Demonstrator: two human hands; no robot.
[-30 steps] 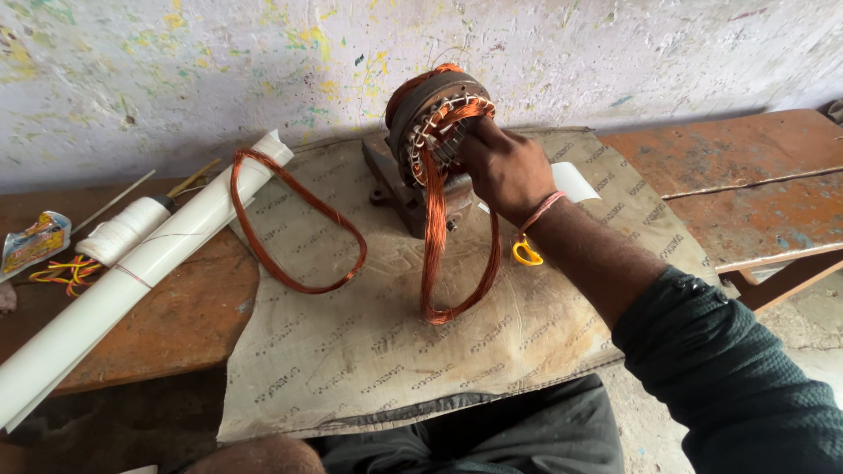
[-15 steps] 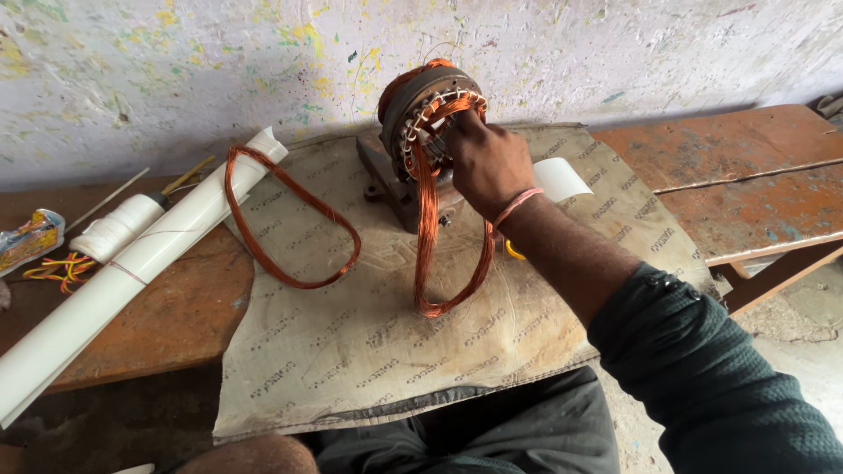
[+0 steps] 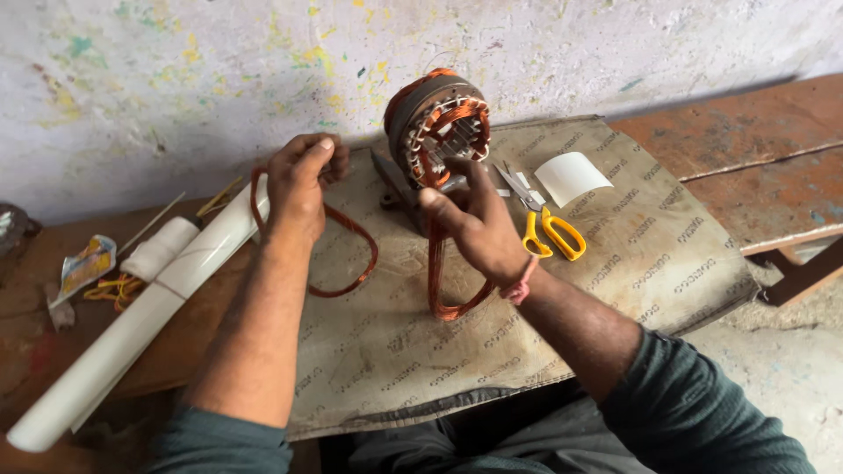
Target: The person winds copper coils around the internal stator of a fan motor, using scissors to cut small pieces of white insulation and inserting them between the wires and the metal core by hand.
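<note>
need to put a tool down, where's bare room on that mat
Near edge of the mat, between the two forearms, is bare. So is the right part below the yellow scissors. It is crowded around the stator, where the right hand, left hand and copper coils sit.

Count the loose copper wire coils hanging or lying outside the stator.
2. One copper coil lies on the mat, its top gripped by the left hand. The other coil hangs from the stator under the right hand. Others may be hidden.
</note>
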